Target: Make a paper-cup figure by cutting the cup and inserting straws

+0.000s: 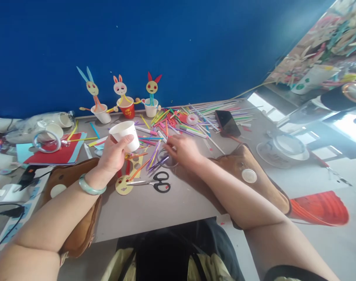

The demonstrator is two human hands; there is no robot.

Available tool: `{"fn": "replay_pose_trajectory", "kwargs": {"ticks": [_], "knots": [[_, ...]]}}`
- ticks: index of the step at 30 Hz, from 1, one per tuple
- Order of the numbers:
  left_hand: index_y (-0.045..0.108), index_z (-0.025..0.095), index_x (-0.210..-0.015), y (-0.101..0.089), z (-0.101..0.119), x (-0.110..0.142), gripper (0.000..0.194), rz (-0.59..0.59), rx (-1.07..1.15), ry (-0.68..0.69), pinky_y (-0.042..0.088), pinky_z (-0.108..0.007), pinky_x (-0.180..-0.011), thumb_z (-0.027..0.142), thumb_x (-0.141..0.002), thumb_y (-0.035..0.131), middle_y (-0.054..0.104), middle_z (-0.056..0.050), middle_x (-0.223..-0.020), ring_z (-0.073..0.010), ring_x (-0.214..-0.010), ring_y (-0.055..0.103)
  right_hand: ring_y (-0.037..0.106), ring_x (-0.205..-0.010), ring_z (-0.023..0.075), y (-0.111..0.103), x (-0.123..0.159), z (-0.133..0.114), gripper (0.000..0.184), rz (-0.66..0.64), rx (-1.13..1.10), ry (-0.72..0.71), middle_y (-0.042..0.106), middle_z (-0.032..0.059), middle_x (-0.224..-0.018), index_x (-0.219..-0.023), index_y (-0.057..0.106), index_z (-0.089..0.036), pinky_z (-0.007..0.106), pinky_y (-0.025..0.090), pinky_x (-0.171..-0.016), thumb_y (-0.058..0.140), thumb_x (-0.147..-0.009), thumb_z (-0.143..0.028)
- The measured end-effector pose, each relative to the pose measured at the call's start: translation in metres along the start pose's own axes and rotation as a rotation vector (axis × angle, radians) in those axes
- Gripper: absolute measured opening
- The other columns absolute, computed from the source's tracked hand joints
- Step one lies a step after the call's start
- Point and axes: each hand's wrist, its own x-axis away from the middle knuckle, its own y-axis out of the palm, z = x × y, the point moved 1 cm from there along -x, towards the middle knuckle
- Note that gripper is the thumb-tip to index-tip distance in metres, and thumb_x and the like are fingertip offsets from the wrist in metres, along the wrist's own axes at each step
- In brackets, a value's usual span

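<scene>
A white paper cup (130, 136) is tilted in my left hand (115, 153), its thumb on the outside wall. My right hand (183, 150) reaches into the loose pile of coloured sticks, fingers curled; a white marker (162, 136) lies at its fingertips, and I cannot make out whether it is gripped. A clear tape ring (173, 162) lies partly under that hand. Black-handled scissors (157, 182) rest in front, blades pointing left over a cream paper face (123, 186). Purple pipe cleaners (154, 156) lie between my hands.
Three rabbit-faced cup figures (100, 113) stand along the blue wall. Left are red paper (59, 150) and bagged cups (37, 127); right, a phone (228, 123) and a pink tape roll (192, 119). Brown cushions (242, 168) lie under both forearms. A red cup stack (321, 208) lies right.
</scene>
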Motion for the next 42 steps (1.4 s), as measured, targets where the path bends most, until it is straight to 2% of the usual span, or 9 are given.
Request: {"fn": "replay_pose_trajectory", "kwargs": {"ticks": [5, 10, 13, 16, 20, 25, 29, 35, 42], "knots": [[0.065, 0.021, -0.117, 0.002, -0.002, 0.004, 0.063, -0.101, 0.033, -0.047, 0.055, -0.029, -0.074, 0.037, -0.061, 0.088, 0.073, -0.006, -0.101, -0.0221, -0.093, 0.068, 0.062, -0.112, 0.0330, -0.006, -0.017, 0.036, 0.037, -0.120, 0.290, 0.405, 0.068, 0.0224, -0.118, -0.117, 0.070, -0.011, 0.036, 0.043, -0.083, 0.047, -0.097, -0.031], [0.064, 0.022, -0.117, 0.003, 0.000, 0.007, 0.063, -0.116, 0.057, -0.082, 0.055, -0.028, -0.072, 0.033, -0.059, 0.088, 0.073, -0.004, -0.096, -0.0197, -0.087, 0.068, 0.067, -0.107, 0.0304, -0.001, -0.023, 0.046, 0.037, -0.173, 0.290, 0.453, 0.071, 0.0220, -0.114, -0.113, 0.073, -0.011, 0.034, 0.046, -0.080, 0.041, -0.095, -0.019], [0.064, 0.022, -0.117, 0.004, 0.001, 0.008, 0.061, -0.131, 0.083, -0.091, 0.055, -0.029, -0.072, 0.030, -0.060, 0.085, 0.073, -0.003, -0.094, -0.0200, -0.086, 0.069, 0.068, -0.099, 0.0282, -0.003, -0.021, 0.044, 0.034, -0.081, 0.268, 0.454, 0.071, 0.0202, -0.113, -0.110, 0.073, -0.014, 0.033, 0.045, -0.076, 0.044, -0.094, -0.021], [0.065, 0.020, -0.116, 0.005, 0.003, 0.009, 0.058, -0.148, 0.093, -0.115, 0.055, -0.029, -0.068, 0.029, -0.061, 0.082, 0.073, -0.003, -0.091, -0.0202, -0.082, 0.068, 0.065, -0.078, 0.0232, -0.009, -0.015, 0.036, 0.028, 0.230, 0.048, 0.358, 0.072, 0.0122, -0.088, -0.098, 0.071, -0.017, 0.031, 0.043, -0.068, 0.047, -0.095, -0.030], [0.066, 0.018, -0.113, 0.005, 0.006, 0.012, 0.053, -0.144, 0.085, -0.141, 0.051, -0.026, -0.061, 0.029, -0.062, 0.079, 0.073, -0.004, -0.092, -0.0184, -0.076, 0.066, 0.052, -0.060, 0.0139, -0.017, -0.002, 0.014, 0.023, 0.567, -0.407, 0.011, 0.061, 0.0023, -0.069, -0.078, 0.062, -0.019, 0.027, 0.041, -0.060, 0.053, -0.093, -0.034], [0.066, 0.016, -0.110, 0.006, 0.012, 0.019, 0.043, -0.174, 0.055, -0.173, 0.054, -0.029, -0.070, 0.029, -0.070, 0.076, 0.072, -0.007, -0.103, -0.0202, -0.087, 0.066, 0.046, -0.051, 0.0093, -0.016, 0.016, -0.013, 0.019, 0.512, -0.811, -0.089, 0.059, -0.0024, -0.063, -0.079, 0.059, -0.021, 0.023, 0.039, -0.050, 0.059, -0.093, -0.033], [0.067, 0.017, -0.108, 0.012, 0.016, 0.027, 0.040, -0.234, 0.031, -0.199, 0.053, -0.035, -0.087, 0.030, -0.071, 0.076, 0.072, -0.008, -0.104, -0.0232, -0.098, 0.066, 0.048, -0.041, 0.0065, -0.012, 0.027, -0.026, 0.014, 0.409, -1.141, -0.110, 0.071, 0.0007, -0.075, -0.089, 0.059, -0.021, 0.021, 0.040, -0.039, 0.061, -0.094, -0.034], [0.069, 0.017, -0.106, 0.018, 0.010, 0.039, 0.046, -0.407, 0.025, -0.285, 0.056, -0.039, -0.088, 0.034, -0.065, 0.082, 0.075, -0.008, -0.099, -0.0262, -0.095, 0.069, 0.064, -0.053, 0.0107, -0.015, 0.037, -0.035, 0.003, 0.555, -1.004, -0.197, 0.077, 0.0041, -0.084, -0.090, 0.066, -0.021, 0.022, 0.049, -0.046, 0.065, -0.090, -0.024], [0.070, 0.020, -0.104, 0.024, 0.020, 0.042, 0.048, -0.417, -0.003, -0.262, 0.058, -0.048, -0.089, 0.044, -0.064, 0.083, 0.075, -0.010, -0.099, -0.0328, -0.102, 0.071, 0.072, -0.066, 0.0161, -0.020, 0.043, -0.033, 0.004, 0.605, -0.696, -0.256, 0.079, 0.0022, -0.084, -0.091, 0.068, -0.027, 0.027, 0.056, -0.060, 0.066, -0.088, -0.025]]}}
